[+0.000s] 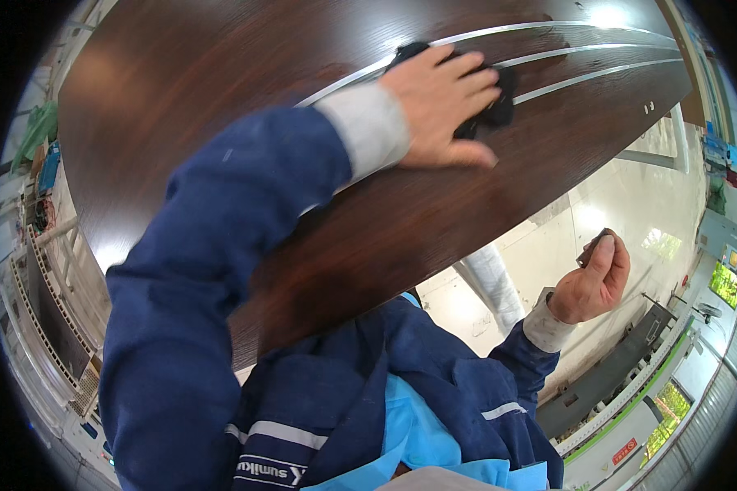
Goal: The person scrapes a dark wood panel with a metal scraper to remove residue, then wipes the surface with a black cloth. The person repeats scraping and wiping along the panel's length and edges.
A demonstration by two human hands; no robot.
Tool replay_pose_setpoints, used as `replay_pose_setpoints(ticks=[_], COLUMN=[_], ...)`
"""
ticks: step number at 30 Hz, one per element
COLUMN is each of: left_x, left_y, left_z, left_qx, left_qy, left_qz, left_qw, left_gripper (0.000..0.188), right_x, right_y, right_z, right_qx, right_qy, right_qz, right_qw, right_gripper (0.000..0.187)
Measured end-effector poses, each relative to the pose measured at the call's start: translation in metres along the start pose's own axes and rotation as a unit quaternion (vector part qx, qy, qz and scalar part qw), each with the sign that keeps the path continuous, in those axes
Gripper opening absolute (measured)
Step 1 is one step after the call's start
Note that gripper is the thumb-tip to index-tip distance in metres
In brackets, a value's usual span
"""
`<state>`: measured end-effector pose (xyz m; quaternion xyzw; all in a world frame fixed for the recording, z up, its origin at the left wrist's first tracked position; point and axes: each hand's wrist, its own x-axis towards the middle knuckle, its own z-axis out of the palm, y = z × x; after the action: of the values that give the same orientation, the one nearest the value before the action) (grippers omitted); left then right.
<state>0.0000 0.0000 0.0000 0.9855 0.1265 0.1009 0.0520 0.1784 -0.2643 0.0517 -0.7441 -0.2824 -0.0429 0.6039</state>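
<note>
My left hand [444,102] lies flat on a crumpled black cloth [495,102], its fingers spread and pointing right. Beneath the cloth is a dark brown wood-grain panel [303,237] with three silvery strips [581,84] running along it, and the cloth covers part of the strips. Off the panel's near right edge, my right hand [591,282] is raised in the air. Between its thumb and fingers it pinches a small dark brown block-like piece [591,248], partly hidden by the fingertips.
Two small pale bits [648,107] lie near the panel's right edge. Below the panel, a wrapped whitish leg or roll [493,282] stands on the glossy pale floor [630,204]. A long green-and-white machine [630,409] is at the lower right. Racks [53,303] stand at the left.
</note>
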Motion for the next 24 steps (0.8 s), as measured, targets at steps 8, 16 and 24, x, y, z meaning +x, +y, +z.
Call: replay_pose_setpoints(ticks=[8, 16, 24], left_x=[-0.298, -0.407, -0.382], left_y=[0.08, 0.1, 0.114], left_z=[-0.089, -0.118, -0.073], left_qx=[-0.05, -0.06, -0.102], left_qy=[-0.168, -0.171, -0.007], left_qz=[-0.12, -0.22, -0.206], left_qw=[0.977, 0.958, 0.973], left_gripper=[0.101, 0.096, 0.096], right_x=[-0.066, -0.102, -0.148], right_y=[-0.018, -0.054, -0.087], right_z=[0.014, 0.042, 0.07], right_qx=[-0.022, -0.018, 0.08], right_qy=[-0.037, -0.056, -0.132], right_qz=[0.01, 0.0, -0.041], right_qw=[0.999, 0.998, 0.987], right_gripper=[0.016, 0.019, 0.025])
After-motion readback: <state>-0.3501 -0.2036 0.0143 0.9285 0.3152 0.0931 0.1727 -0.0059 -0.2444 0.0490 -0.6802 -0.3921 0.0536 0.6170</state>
